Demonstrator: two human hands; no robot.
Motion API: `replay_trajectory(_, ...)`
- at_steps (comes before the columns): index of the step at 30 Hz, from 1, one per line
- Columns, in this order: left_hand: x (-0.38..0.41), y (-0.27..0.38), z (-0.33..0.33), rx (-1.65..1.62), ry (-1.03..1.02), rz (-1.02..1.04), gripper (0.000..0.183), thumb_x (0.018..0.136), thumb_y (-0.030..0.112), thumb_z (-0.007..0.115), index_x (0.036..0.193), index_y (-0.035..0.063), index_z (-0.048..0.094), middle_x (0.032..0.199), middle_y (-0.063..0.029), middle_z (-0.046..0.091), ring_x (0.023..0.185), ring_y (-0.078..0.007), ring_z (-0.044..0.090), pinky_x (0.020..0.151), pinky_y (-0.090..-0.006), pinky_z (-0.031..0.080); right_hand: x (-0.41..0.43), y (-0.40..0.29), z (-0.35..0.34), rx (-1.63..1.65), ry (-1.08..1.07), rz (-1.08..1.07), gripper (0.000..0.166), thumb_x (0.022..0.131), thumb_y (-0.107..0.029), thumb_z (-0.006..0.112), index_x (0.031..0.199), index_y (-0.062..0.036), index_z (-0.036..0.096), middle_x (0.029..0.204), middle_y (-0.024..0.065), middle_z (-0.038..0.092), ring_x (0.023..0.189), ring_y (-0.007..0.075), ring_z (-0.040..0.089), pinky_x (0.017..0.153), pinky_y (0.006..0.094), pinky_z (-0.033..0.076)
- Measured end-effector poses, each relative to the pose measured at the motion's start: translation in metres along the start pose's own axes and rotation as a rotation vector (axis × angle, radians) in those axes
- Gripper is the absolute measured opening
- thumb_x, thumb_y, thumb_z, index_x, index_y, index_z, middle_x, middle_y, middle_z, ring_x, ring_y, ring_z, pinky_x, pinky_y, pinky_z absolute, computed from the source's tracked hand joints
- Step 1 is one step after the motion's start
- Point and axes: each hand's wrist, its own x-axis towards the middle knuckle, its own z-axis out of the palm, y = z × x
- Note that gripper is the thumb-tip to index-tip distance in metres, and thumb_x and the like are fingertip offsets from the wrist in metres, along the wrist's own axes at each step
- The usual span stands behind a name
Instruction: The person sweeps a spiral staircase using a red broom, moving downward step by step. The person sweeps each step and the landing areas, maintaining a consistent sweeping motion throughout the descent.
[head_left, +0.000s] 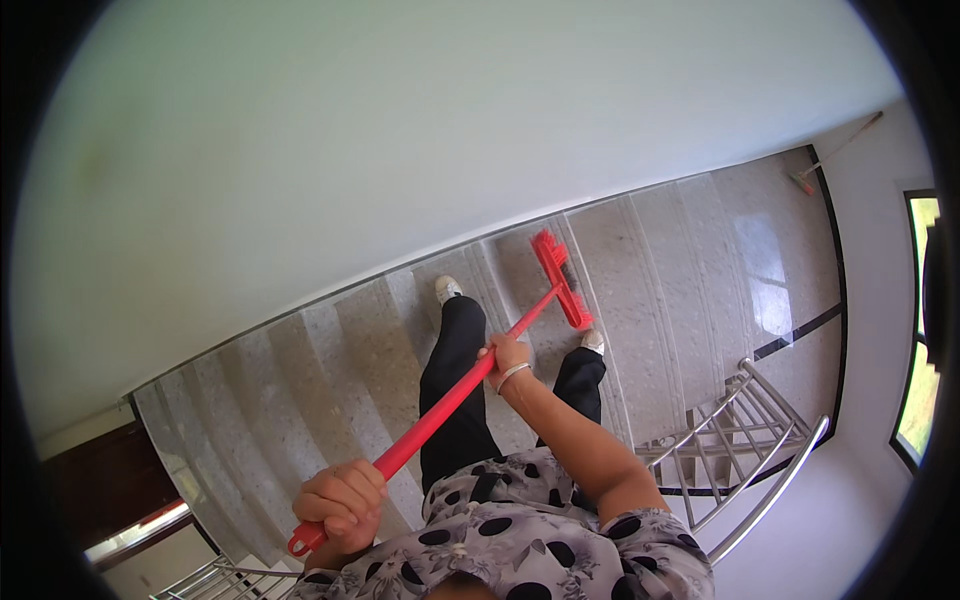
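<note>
A red push broom (431, 416) slants across the view, its bristled head (559, 279) at a stair tread beside the wall. My left hand (341, 502) is closed round the handle near its looped end at the lower left. Farther down the handle, my right hand (508, 356) grips it, with a bracelet on that wrist. The broom head's near end is just above my right shoe (592, 341). My left shoe (448, 288) is on a step to the left. Whether all the bristles touch the stone cannot be seen.
Grey stone stairs (360, 337) run across the view along a pale wall (450, 127). A metal railing (772, 480) stands at the lower right, another (217, 581) at the lower left. On the landing (772, 225), a second broom (804, 184) leans in the far corner, near a window (924, 397).
</note>
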Motion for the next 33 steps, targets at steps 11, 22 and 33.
replay_trajectory(11,-0.062,-0.06,-0.029,-0.044,0.376,-0.179,0.022,0.084,0.014,0.05,0.066,0.0072,0.039,0.06,-0.0041,0.044,0.05,-0.0149,0.041,0.062,-0.036,0.04,0.052,-0.072,-0.031,-0.205,0.162,-0.256,0.006,0.075,-0.006,0.046,0.075,-0.003,0.041,0.058,0.0085,0.043,0.045,0.0205,0.047,0.046,0.0379,0.046)
replay_trajectory(22,-0.039,0.03,-0.037,0.106,0.18,-0.331,0.022,0.079,0.006,0.056,0.06,0.0044,0.044,0.057,-0.0049,0.047,0.054,-0.0186,0.051,0.058,-0.0365,0.044,0.036,0.055,-0.061,-0.162,0.262,0.192,0.008,0.074,-0.002,0.044,0.072,-0.0077,0.039,0.052,0.0038,0.039,0.043,0.0167,0.043,0.041,0.0324,0.04)
replay_trajectory(33,0.029,-0.025,-0.063,0.102,-0.336,-0.192,0.019,0.07,0.0,0.062,0.06,0.0,0.046,0.058,-0.0084,0.049,0.052,-0.0216,0.047,0.056,-0.0365,0.042,0.113,0.013,0.03,0.132,-0.153,0.137,0.017,0.073,0.0,0.041,0.061,-0.0094,0.034,0.046,-0.0006,0.033,0.037,0.0115,0.034,0.036,0.025,0.034)
